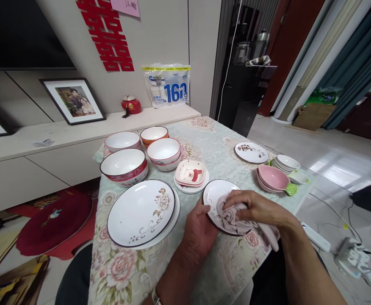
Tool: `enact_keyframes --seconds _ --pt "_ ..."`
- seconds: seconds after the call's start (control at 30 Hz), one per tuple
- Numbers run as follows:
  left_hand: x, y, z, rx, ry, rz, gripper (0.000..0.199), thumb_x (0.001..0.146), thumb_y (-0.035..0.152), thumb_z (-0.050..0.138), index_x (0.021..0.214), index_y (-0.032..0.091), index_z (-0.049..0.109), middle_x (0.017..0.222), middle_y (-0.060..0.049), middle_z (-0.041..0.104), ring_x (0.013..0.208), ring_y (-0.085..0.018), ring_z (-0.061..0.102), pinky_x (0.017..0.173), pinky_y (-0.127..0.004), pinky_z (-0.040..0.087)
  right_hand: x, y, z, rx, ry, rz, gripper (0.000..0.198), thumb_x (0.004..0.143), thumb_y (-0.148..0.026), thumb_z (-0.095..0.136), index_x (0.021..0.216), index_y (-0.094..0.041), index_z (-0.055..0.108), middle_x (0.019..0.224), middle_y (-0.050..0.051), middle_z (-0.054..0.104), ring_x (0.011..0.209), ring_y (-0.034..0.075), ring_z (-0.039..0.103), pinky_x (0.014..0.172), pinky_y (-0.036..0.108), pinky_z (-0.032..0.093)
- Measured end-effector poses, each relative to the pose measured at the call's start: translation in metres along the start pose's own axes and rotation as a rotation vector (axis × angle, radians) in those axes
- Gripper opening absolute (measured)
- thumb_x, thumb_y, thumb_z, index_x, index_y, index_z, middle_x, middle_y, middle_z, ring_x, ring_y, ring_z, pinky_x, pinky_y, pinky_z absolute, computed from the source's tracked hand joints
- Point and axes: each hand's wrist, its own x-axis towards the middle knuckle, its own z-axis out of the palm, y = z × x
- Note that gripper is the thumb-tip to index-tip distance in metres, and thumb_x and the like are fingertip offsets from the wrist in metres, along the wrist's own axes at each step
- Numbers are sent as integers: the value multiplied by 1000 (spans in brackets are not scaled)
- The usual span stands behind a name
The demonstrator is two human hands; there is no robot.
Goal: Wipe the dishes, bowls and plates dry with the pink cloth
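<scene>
My left hand [198, 228] grips the left rim of a white plate [211, 195] with a dark edge and a scroll pattern, its thumb on top. In my right hand [250, 206] is a bunched pinkish-grey cloth [231, 218], pressed against the plate's face. A loose end of the cloth hangs to the right, past the plate. Just beyond the plate lie cartoon-faced dishes [190, 173], stacked on a small white plate [201, 187]. A large white plate [137, 212] with a brown flower rests to the left on another plate.
Stacked bowls [123, 163] stand at the table's back left. To the right are a flowered plate [252, 152], pink bowls [272, 178] and small white dishes [287, 162]. A floral tablecloth [122, 271] covers the table. Behind runs a low cabinet [118, 120].
</scene>
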Motion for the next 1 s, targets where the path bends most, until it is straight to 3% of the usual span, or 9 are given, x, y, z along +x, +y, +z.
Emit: enact_keyframes --seconds 0.1,0.2,0.37,0.47,0.57,0.7,0.83,0.93,1.0 --pt "2 -1 3 -4 -4 -24 48 74 31 64 120 17 70 115 -13 76 115 -37 63 96 -49 49 5 9 4 -121 269 132 33 82 -18 66 113 -24 77 113 7 71 105 26 66 98 42 49" --pt "3 -2 2 -41 11 -26 40 83 36 60 113 13 72 113 -14 76 117 -36 63 99 -48 49 17 2 21 -203 404 98 36 84 -15 63 117 -22 75 112 9 70 104 26 64 96 42 49" --pt "0 0 -1 -65 53 -65 37 88 41 58 104 11 74 103 -15 77 115 -35 65 100 -48 49 18 -19 29 -48 37 -152 39 84 -15 67 119 -29 74 111 3 69 106 21 63 95 34 48" --pt "1 0 0 -74 20 -72 44 89 41 55 116 10 71 113 -15 76 119 -36 64 103 -49 48 4 -18 13 48 -151 -108 33 81 -14 67 110 -27 78 107 2 71 103 20 65 94 32 48" --pt "3 -3 0 -62 32 -52 46 87 31 55 128 13 66 118 -14 75 122 -35 62 106 -49 46 -10 -10 -2 59 -211 -8 36 75 -8 63 103 -24 79 106 2 72 102 20 66 94 31 49" --pt "5 -8 -3 -12 138 19 64 77 13 56 141 20 56 116 -10 76 122 -33 64 108 -51 44 -15 4 -9 -159 -4 160 42 69 -5 58 101 -23 77 106 3 72 102 22 65 93 33 48" --pt "4 -10 -4 12 172 36 69 74 10 55 142 22 52 119 -9 75 119 -32 65 106 -50 46 1 10 6 -419 328 281 37 81 -11 56 113 -18 73 109 11 69 100 27 64 90 40 48" --pt "2 -8 -4 1 177 25 64 75 9 56 138 22 56 115 -8 75 115 -30 67 103 -48 48 14 1 23 -494 452 223 37 89 -12 50 120 -14 70 107 14 66 99 28 62 89 41 48" --pt "1 -7 -4 -11 179 13 54 77 10 58 130 20 61 111 -7 76 112 -28 67 102 -45 49 17 -10 30 -400 370 54 39 89 -10 52 123 -20 69 108 10 66 102 25 61 90 37 48"
